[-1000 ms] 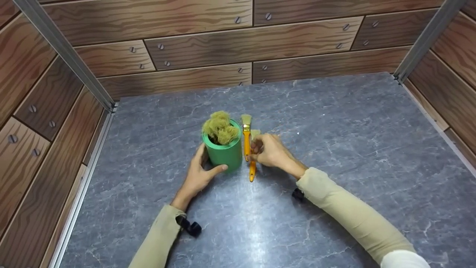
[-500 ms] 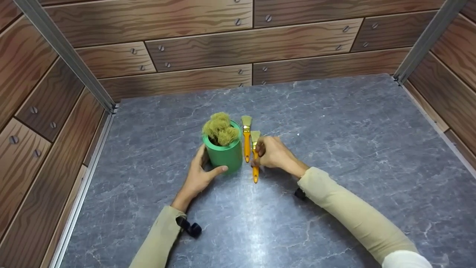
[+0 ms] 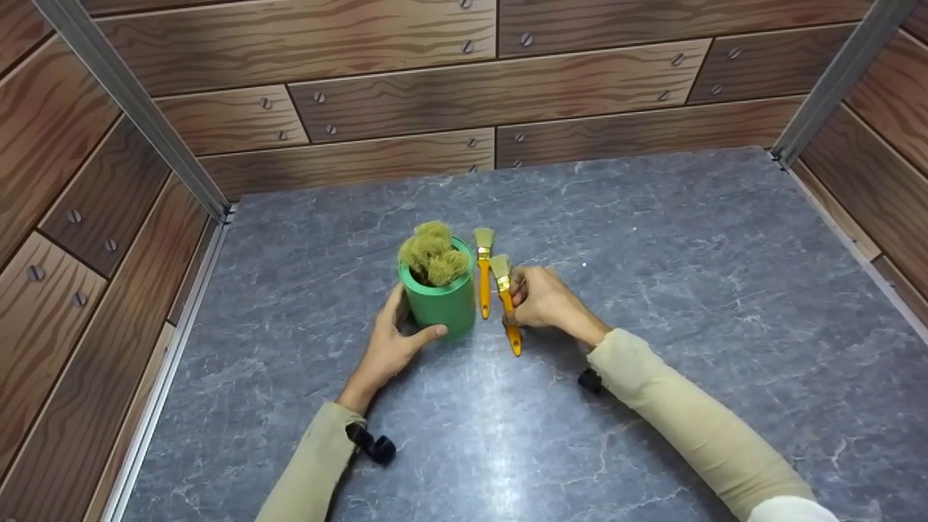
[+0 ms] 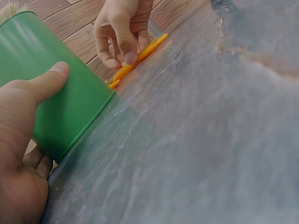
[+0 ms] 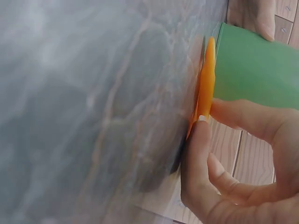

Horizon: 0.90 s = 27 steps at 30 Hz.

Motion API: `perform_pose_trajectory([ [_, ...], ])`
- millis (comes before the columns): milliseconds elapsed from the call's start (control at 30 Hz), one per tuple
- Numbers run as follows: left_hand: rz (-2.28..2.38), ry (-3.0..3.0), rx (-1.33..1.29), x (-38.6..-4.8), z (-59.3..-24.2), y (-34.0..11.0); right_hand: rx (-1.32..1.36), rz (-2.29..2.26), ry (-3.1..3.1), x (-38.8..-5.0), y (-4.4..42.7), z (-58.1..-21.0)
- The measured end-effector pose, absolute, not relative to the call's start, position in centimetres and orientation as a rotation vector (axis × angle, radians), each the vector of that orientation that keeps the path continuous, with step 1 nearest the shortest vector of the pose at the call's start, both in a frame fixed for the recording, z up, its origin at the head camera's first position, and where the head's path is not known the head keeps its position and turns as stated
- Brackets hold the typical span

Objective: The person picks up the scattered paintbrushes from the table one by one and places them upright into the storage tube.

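My left hand (image 3: 386,346) holds a green cylindrical can (image 3: 444,313) upright on the table, thumb on its near side. Out of the can's top rises a clump of yellow-green, moss-like fibre (image 3: 431,254). Just right of it, a flat paintbrush (image 3: 484,283) with an orange handle lies apart, bristles toward the back wall. My right hand (image 3: 549,301) pinches a second orange-handled paintbrush (image 3: 506,293) between thumb and fingers; this one is slightly turned, its handle end toward the right. In the right wrist view, the orange handle (image 5: 209,77) is low over the tabletop.
A grey marbled tabletop (image 3: 689,290) spreads around the hands. Wood-patterned walls (image 3: 406,94) stand at the back and both sides, with metal corner posts (image 3: 138,109). A black wrist strap piece (image 3: 373,444) hangs by the left sleeve.
My right hand has drawn its paintbrush a little to the right, away from the other brush, and its handle end has swung right. The left hand and can stay put.
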<state>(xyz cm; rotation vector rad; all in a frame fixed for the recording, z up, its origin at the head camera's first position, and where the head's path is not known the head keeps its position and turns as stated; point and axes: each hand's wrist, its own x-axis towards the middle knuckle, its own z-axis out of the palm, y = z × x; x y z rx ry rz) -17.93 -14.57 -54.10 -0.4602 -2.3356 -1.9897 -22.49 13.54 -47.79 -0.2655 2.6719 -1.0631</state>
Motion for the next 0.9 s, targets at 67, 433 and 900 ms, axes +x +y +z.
perform_pose_trajectory([
  [67, -1.986, -2.338, -0.464, -17.9, -54.1, -14.6, -0.272, -1.067, 2.671, -22.5, 13.6, -47.8],
  [433, -2.008, -2.325, -0.473, -17.9, -54.2, -14.6, -0.202, -1.200, 2.534, -22.5, 14.2, -47.8],
  [900, -2.014, -2.304, -0.472, -18.1, -54.3, -14.6, -0.160, -1.447, 2.441, -22.4, 14.6, -45.8],
])
